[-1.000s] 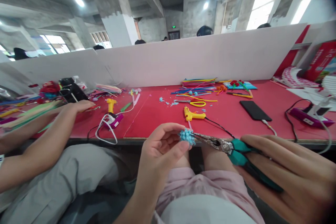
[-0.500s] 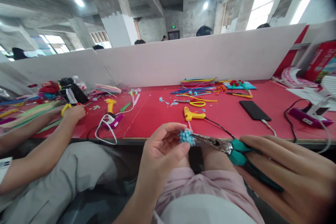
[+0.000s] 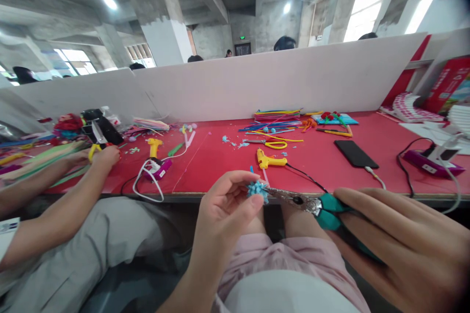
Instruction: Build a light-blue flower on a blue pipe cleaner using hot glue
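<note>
My left hand (image 3: pixel 223 215) pinches a small spiky light-blue ball (image 3: pixel 256 190) between thumb and fingers, above my lap at the table's front edge. A short blue piece (image 3: pixel 251 169) sticks up just behind the ball. My right hand (image 3: pixel 407 239) is wrapped round the green and black handles of long-nose pliers (image 3: pixel 312 205). The jaw tips of the pliers touch the right side of the ball; whether they clamp a piece of it I cannot tell. Beyond the ball, a yellow glue gun (image 3: pixel 270 160) lies on the red table (image 3: pixel 205 161).
Yellow-handled scissors (image 3: pixel 275 145) lie among blue scraps (image 3: pixel 235 143), with bundled pipe cleaners (image 3: pixel 275 116) behind. A black phone (image 3: pixel 355 153) and purple power strip (image 3: pixel 433 162) are at right. At left, a co-worker's hands (image 3: pixel 105 156) hold scissors. A white partition (image 3: pixel 227 88) closes the back.
The pliers' handles have closed a little, and the pliers and ball have shifted slightly left. A short blue piece now shows above the ball.
</note>
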Tool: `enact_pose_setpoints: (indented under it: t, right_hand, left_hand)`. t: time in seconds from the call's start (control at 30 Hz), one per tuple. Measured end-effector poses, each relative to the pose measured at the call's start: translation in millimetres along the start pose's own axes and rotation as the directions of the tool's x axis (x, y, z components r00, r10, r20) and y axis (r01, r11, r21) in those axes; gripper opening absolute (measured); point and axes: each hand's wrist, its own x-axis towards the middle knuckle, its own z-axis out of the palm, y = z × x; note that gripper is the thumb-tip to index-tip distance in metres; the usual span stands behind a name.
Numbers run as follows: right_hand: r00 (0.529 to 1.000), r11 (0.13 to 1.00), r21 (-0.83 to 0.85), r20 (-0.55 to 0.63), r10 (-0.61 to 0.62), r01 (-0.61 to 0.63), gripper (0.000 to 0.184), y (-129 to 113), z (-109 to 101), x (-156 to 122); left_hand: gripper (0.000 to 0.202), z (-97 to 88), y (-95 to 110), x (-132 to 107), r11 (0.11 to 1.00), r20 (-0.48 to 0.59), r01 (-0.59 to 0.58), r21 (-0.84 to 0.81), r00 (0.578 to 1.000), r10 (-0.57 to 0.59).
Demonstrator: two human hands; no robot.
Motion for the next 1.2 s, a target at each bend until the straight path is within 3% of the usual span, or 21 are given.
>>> enact_pose_setpoints:
  t: [0.3,0.5,0.77,1.03,1.2]
  right_hand:
    - [0.970,0.918,0.324,0.149,0.191,-0.231,0.010,3.6,2.9,5.9]
    - [0.996,0.992,0.094,0.009,0.084,-0.085,0.008,2.0,2.1,1.9]
    - [0.997,0.988,-0.137,0.006,-0.076,0.076,0.017,0.8,5.0,-6.2]
    - [0.995,0.981,-0.166,-0.001,-0.104,0.102,0.023,-2.9,4.5,-7.5]
    - [0.997,0.993,-0.099,-0.003,-0.071,0.070,0.017,1.7,2.5,-3.1]
  left_hand:
    - [0.014,-0.3,-2.5,0.8,0.998,0.037,-0.044,0.036,0.998,0.043]
    - [0.014,2.0,-0.9,1.2,1.000,-0.011,-0.020,0.004,1.000,0.020]
    - [0.011,1.4,0.4,4.0,0.999,0.006,0.047,-0.006,0.999,-0.047]
    - [0.014,-5.7,0.2,7.9,0.987,0.076,0.155,-0.034,0.985,-0.152]
    - [0.015,-5.4,-0.7,6.4,0.988,0.064,0.132,-0.076,0.990,-0.127]
